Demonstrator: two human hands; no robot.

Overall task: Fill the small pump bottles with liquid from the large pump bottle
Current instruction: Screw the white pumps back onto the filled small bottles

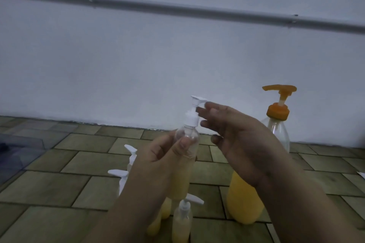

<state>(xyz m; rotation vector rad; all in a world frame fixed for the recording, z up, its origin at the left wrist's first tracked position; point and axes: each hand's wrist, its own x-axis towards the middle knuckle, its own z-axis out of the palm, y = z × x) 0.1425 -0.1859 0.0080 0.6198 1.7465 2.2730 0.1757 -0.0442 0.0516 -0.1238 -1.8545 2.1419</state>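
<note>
A pale wall with a pipe slanting across the upper frame backs a tiled floor. At right stands the large pump bottle, orange-capped, partly hidden by the right hand, whose fingers are straight and loose beside the white pump head. At centre, the left hand grips a small pump bottle upright. Other small bottles cluster lower centre, perhaps four; the forearm covers some.
</note>
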